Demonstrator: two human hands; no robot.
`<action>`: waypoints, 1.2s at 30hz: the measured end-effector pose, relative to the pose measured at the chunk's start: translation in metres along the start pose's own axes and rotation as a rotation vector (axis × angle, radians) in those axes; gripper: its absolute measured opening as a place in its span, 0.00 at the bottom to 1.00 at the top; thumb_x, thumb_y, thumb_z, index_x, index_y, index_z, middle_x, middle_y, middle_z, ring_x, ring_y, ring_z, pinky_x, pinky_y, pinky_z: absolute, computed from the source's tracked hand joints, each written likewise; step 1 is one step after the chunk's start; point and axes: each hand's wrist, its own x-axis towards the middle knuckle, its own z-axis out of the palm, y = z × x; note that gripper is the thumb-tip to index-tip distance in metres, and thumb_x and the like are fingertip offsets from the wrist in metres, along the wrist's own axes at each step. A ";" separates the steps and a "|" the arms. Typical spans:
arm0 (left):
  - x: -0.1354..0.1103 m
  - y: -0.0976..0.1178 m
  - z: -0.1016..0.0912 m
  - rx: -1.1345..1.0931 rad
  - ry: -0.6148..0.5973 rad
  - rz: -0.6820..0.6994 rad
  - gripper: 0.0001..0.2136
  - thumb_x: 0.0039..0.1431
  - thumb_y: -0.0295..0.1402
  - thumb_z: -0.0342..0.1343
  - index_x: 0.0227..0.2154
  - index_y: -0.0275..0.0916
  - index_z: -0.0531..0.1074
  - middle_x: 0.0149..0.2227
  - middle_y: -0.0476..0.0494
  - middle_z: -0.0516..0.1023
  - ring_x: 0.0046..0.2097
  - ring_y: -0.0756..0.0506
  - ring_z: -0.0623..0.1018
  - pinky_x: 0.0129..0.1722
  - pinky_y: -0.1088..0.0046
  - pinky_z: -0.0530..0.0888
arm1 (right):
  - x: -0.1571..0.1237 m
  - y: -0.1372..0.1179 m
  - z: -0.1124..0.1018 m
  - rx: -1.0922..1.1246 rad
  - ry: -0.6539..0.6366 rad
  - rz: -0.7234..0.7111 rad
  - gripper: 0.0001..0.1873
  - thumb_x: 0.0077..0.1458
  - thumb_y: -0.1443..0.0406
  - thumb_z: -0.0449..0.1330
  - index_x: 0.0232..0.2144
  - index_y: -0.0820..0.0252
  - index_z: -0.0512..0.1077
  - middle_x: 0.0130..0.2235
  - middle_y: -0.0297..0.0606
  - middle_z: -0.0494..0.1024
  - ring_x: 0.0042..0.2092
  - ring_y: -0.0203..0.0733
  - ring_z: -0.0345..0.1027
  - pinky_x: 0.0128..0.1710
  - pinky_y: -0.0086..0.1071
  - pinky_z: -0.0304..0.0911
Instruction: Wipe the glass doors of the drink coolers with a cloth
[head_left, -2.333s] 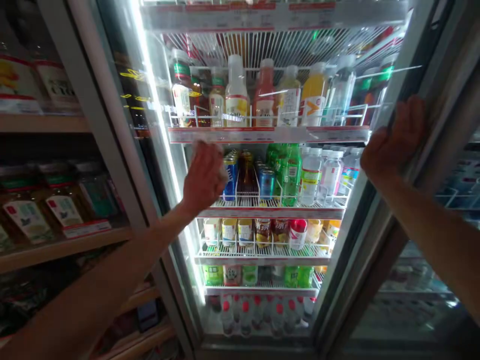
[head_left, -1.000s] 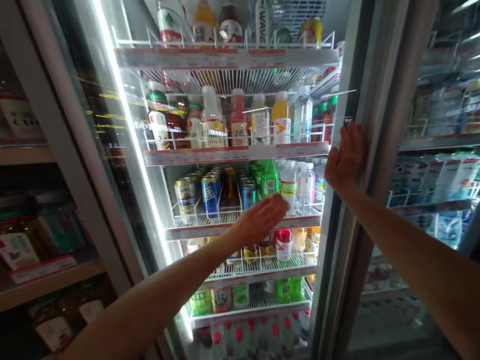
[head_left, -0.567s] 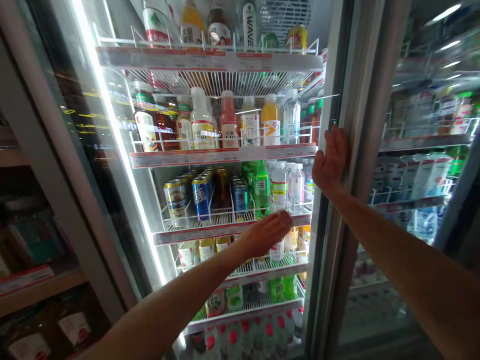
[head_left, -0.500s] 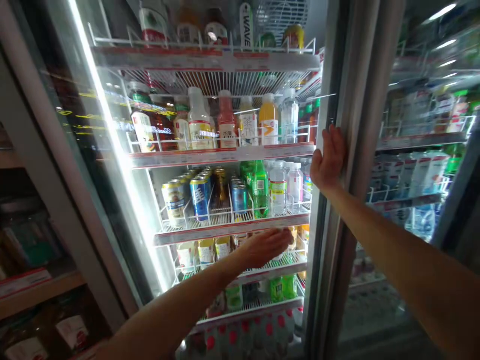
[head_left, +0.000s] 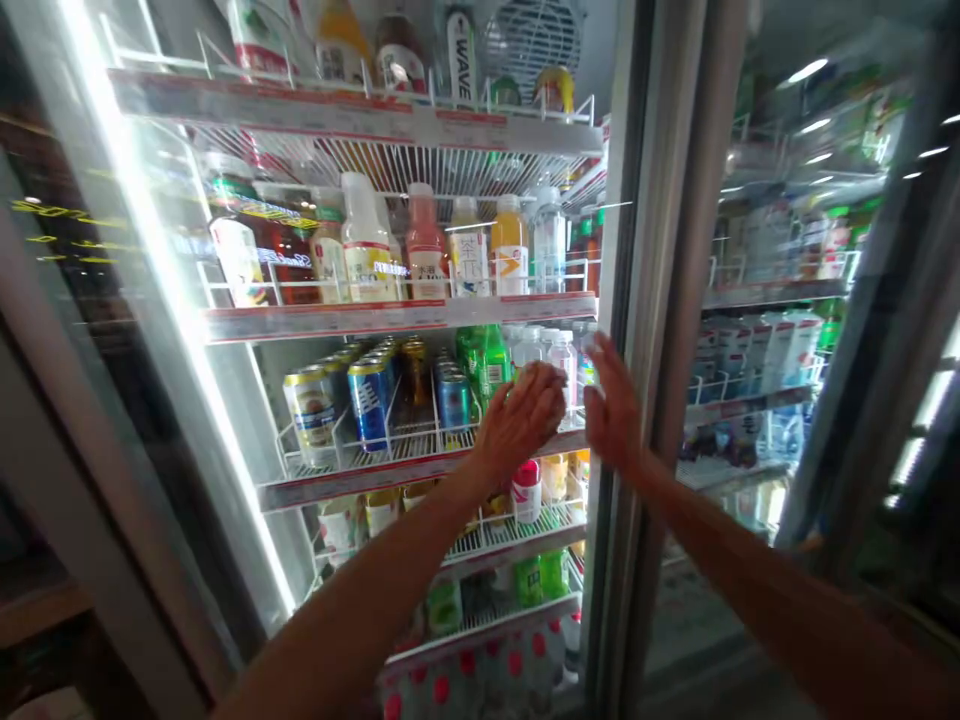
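Observation:
My left hand (head_left: 523, 418) is raised in front of the third shelf, its back towards me. Its fingers are bent and partly turned away, so a grip cannot be made out. Behind it stand a green bottle (head_left: 495, 365) and clear bottles (head_left: 529, 343), partly covered by the hand. Close on its right is my right hand (head_left: 616, 405), blurred, with fingers stretched and apart and nothing visible in them. That hand is beside the metal door frame (head_left: 670, 250); contact cannot be told. Blue cans (head_left: 367, 405) stand left of the left hand.
Juice bottles (head_left: 510, 245) line the shelf above. A pink-capped bottle (head_left: 526, 492) stands on the shelf below. The metal price rail (head_left: 322, 487) runs along the third shelf's edge. Another stocked glass-fronted cooler section (head_left: 765, 350) is on the right, and a bright light strip on the left.
My left hand has risen from below the third shelf's rail to the bottles' height. My right hand has come down and left along the door frame. The view has shifted right.

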 end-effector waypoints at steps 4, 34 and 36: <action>-0.016 -0.017 -0.012 -0.092 0.022 -0.083 0.22 0.62 0.31 0.44 0.57 0.29 0.54 0.62 0.33 0.57 0.66 0.42 0.50 0.60 0.61 0.59 | -0.062 -0.057 0.033 0.046 -0.055 0.048 0.31 0.60 0.67 0.44 0.65 0.54 0.41 0.65 0.42 0.51 0.65 0.44 0.46 0.59 0.47 0.57; -0.225 0.020 -0.107 0.231 -0.517 -0.494 0.33 0.59 0.31 0.46 0.64 0.40 0.39 0.63 0.35 0.54 0.65 0.40 0.48 0.61 0.52 0.55 | -0.155 0.014 -0.006 -0.016 -0.436 -0.450 0.32 0.57 0.74 0.46 0.63 0.54 0.50 0.64 0.36 0.54 0.66 0.39 0.39 0.63 0.43 0.50; -0.235 0.020 -0.119 0.240 -0.586 -0.535 0.31 0.58 0.30 0.45 0.64 0.40 0.42 0.63 0.36 0.54 0.65 0.40 0.49 0.60 0.52 0.57 | -0.161 0.009 -0.004 0.026 -0.529 -0.607 0.29 0.58 0.73 0.47 0.61 0.51 0.54 0.63 0.32 0.57 0.66 0.36 0.42 0.64 0.39 0.47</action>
